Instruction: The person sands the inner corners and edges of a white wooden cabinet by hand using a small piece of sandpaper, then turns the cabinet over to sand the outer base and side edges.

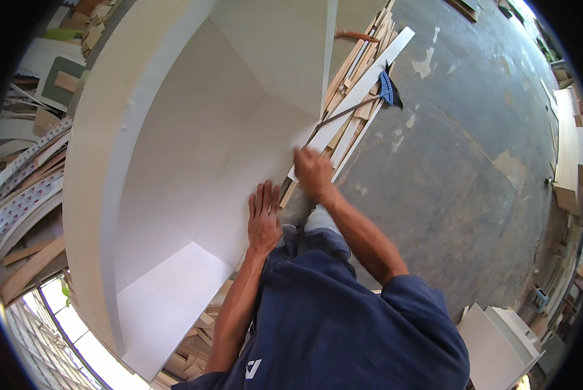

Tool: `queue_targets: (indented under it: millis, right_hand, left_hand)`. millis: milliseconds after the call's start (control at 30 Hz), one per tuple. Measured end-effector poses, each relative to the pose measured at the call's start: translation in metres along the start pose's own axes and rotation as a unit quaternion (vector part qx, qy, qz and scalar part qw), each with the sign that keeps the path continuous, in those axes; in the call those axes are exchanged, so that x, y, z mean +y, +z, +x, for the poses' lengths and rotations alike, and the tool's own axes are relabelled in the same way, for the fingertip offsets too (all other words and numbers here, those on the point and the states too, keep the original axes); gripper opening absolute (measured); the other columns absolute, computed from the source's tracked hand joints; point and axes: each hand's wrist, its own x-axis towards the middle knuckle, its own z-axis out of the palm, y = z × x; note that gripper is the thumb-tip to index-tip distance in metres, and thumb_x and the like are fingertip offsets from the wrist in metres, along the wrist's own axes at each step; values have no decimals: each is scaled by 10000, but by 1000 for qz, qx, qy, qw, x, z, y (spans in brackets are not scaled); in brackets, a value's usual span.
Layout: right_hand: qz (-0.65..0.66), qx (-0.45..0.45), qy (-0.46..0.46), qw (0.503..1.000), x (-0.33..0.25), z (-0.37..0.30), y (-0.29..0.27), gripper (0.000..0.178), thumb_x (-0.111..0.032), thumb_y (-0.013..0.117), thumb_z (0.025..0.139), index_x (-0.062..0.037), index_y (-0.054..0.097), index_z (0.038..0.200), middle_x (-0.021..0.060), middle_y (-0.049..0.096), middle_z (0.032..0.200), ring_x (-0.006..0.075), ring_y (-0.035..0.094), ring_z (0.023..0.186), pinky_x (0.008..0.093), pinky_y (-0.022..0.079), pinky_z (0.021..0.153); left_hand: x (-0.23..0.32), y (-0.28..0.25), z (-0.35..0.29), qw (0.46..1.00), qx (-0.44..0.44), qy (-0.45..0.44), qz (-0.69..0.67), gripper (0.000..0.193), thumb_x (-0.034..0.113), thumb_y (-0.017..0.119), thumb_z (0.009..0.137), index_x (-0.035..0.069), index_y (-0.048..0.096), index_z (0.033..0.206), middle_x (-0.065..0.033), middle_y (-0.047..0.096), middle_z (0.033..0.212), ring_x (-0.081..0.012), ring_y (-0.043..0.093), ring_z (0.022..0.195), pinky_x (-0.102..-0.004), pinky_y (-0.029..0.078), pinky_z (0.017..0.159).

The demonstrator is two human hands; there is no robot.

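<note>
A large white cabinet carcass [174,169] stands to my left and in front of me, with its inner panels showing. My left hand [264,218] lies on the white panel near its edge, fingers stretched out and flat. Just ahead and to the right, my right hand [314,172] is curled closed by the cabinet's near corner. It is a little blurred, and whatever it may hold is hidden.
Long wood strips and a white board [363,88] lie on the floor alongside the cabinet. Across them rests a broom with a blue head [388,88]. Offcuts are piled at far left [31,175]. White panels [499,344] stand at lower right on the grey concrete floor [460,195].
</note>
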Motion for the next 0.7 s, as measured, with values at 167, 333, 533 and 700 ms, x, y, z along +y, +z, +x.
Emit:
queue_targets:
  millis: [167,333,533,700]
  right_hand:
    - [51,-70,-53,995,-32,-28,0,261,-86,685,788,-52,680,1047,90,656,869,272,688,793,403,553,662]
    - [-15,-52,-82,995,-3,3,-14,326,-92,661,735,-7,658,1049,100,639,936,283,656,806,401,536,731]
    - [42,-55,-70,995,-11,-10,-8,308,-51,674,751,-34,686,1058,92,641,890,272,651,800,403,531,692]
    - [59,-54,-144,986,-8,-20,0,205,-82,655,797,-44,683,996,81,636,846,269,668,761,392,564,682]
  left_hand:
    - [-2,-2,-5,998,24,-9,-66,728,39,456,877,-38,296,1583,-235,277,1658,-374,228,1558,-521,154,1275]
    - [-4,2,-10,996,30,-36,-81,708,37,445,891,-68,284,1572,-249,283,1649,-395,229,1552,-505,160,1277]
    - [-7,5,-11,993,56,-38,-94,712,40,467,893,-72,277,1571,-259,283,1643,-416,244,1540,-512,187,1270]
    - [-7,4,-9,990,67,-30,-121,701,46,492,895,-75,303,1559,-259,304,1633,-432,273,1524,-514,204,1264]
